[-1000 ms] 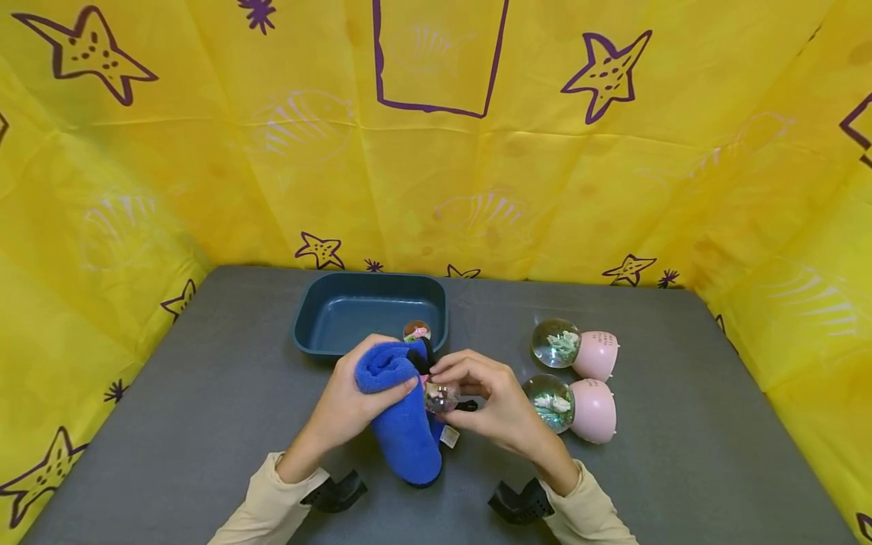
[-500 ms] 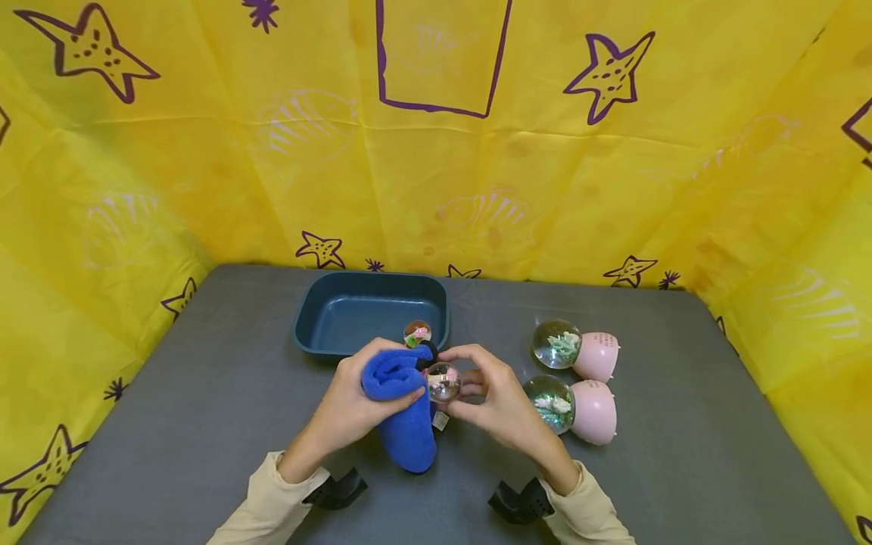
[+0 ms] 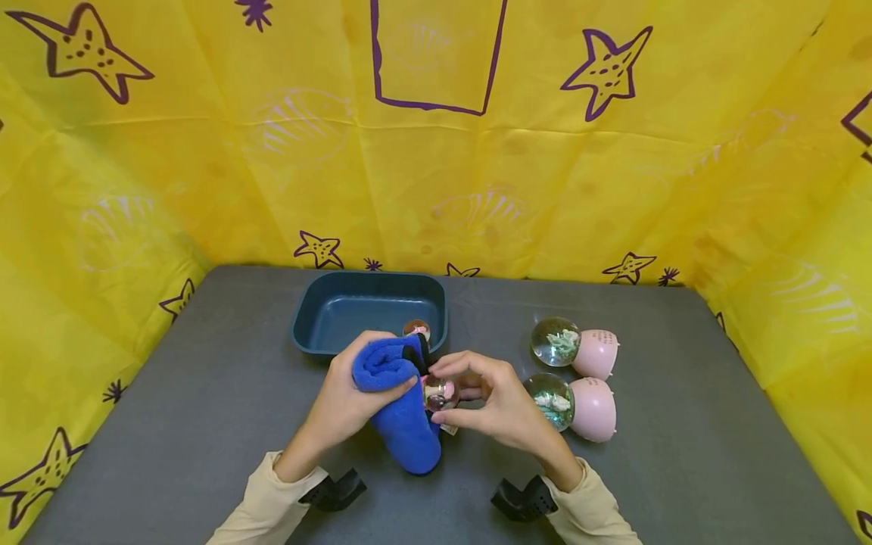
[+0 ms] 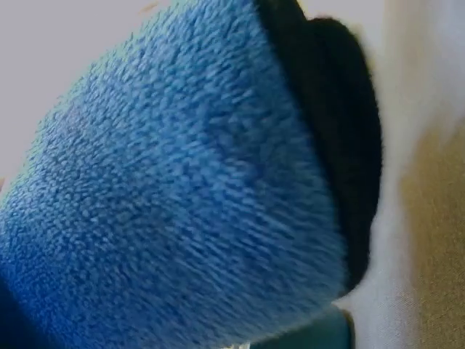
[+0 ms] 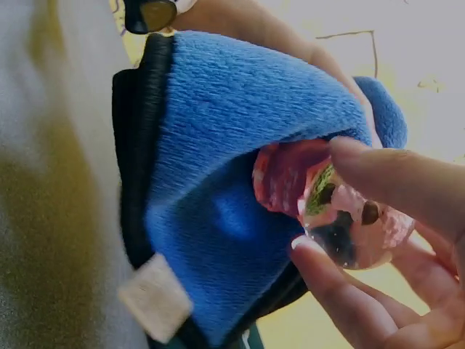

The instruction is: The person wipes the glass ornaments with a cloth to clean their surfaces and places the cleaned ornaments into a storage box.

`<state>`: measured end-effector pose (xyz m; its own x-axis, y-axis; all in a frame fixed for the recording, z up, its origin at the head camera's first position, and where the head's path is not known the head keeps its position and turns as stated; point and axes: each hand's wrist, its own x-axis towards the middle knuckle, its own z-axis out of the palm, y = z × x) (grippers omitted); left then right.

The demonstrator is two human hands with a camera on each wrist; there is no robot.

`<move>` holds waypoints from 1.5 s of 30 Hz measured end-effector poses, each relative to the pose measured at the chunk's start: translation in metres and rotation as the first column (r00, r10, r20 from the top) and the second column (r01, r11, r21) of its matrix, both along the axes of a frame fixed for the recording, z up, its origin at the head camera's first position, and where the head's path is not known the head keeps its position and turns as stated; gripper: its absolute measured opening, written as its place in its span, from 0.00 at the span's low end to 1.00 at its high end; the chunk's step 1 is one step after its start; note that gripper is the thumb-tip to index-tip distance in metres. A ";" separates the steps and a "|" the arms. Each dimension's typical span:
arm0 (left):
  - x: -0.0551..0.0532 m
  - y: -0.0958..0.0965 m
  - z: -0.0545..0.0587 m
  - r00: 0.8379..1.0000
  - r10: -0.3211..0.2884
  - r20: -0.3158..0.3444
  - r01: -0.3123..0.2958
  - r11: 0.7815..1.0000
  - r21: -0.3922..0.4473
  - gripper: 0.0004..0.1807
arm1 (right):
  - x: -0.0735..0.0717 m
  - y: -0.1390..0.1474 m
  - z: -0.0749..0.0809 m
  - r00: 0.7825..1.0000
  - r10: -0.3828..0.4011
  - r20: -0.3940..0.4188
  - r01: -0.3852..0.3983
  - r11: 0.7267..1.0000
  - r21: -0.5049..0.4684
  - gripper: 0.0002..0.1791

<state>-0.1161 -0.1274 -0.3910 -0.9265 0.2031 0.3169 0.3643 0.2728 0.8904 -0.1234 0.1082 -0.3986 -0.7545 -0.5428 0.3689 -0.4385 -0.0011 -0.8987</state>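
Note:
My left hand [image 3: 347,397] grips a folded blue microfiber cloth [image 3: 409,439] with a black edge, which fills most of the left wrist view. Against the cloth sits a small snow globe [image 3: 440,393], its pink base [image 5: 283,174] partly covered by the fabric. The thumb and fingers of my right hand [image 3: 500,393] pinch the clear ball [image 5: 356,225], where pink and green figures show inside. A white tag [image 5: 156,298] hangs from the cloth's edge. Behind the hands, another small globe [image 3: 417,328] lies in the dark teal tray [image 3: 303,322], partly hidden by the cloth.
On the right of the grey table [image 3: 681,424], two larger snow globes lie on their sides, a far one [image 3: 594,354] and a near one [image 3: 593,409], both with pink bases. A yellow patterned backdrop [image 3: 436,189] encloses the table's back and sides.
The cloth and globe rose slightly and turned half a second ago, then came back lower. The right fingers shifted on the ball. The cloth's white tag is now mostly hidden in the head view.

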 end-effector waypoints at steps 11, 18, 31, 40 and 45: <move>0.000 -0.002 0.005 0.979 -0.152 0.133 0.155 0.988 -0.010 0.27 | -0.002 -0.001 -0.003 0.984 0.037 -0.172 -0.049 0.996 -0.068 0.17; -0.001 -0.001 0.004 0.998 -0.039 0.043 0.039 0.999 -0.002 0.18 | -0.001 -0.002 -0.004 0.977 0.059 -0.205 -0.071 0.996 -0.052 0.18; -0.005 -0.003 0.000 0.964 -0.255 0.079 0.252 0.967 0.046 0.28 | -0.005 -0.003 -0.002 0.950 0.055 -0.308 -0.097 0.988 -0.122 0.16; -0.003 0.002 -0.003 0.994 -0.041 -0.097 0.044 0.999 0.030 0.20 | 0.001 -0.007 0.000 0.992 -0.101 -0.075 0.102 0.995 -0.002 0.28; -0.001 0.004 -0.006 0.993 0.001 -0.115 0.002 1.000 0.024 0.19 | 0.002 -0.007 -0.001 0.997 -0.078 0.026 0.079 0.996 -0.036 0.24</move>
